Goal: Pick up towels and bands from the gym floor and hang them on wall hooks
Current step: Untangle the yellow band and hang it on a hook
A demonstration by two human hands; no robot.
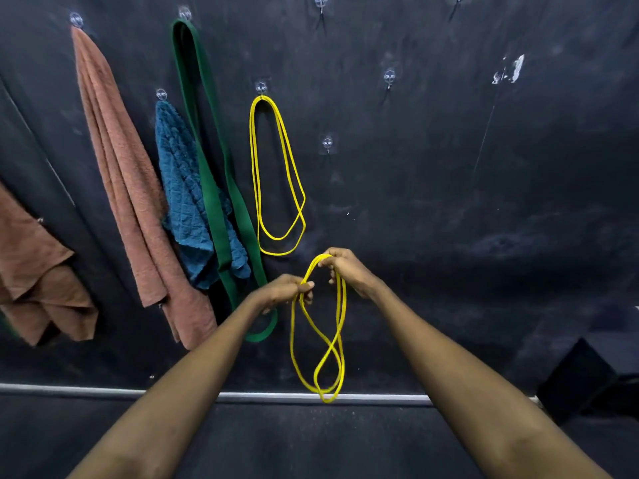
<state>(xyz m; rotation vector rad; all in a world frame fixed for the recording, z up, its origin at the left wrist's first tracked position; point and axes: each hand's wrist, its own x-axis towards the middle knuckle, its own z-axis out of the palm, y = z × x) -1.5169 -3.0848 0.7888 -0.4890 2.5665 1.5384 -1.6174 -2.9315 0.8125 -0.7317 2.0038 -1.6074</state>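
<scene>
Black wall (484,202) fills the frame; towels (117,174) and bands (209,191) hang upper left, bare hooks (327,142) stand centre and right. Low centre, left hand (287,288) and right hand (349,271), close together, grip a yellow band (331,348) dangling to the rail (380,397).

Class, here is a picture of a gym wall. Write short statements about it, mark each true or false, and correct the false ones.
1. The left hand and the right hand both grip one yellow band. True.
2. The green band lies on the floor. False: it hangs from a wall hook.
3. The blue towel hangs partly behind the green band. True.
4. Every hook is taken. False: a bare hook sits right of the hung yellow band.
</scene>
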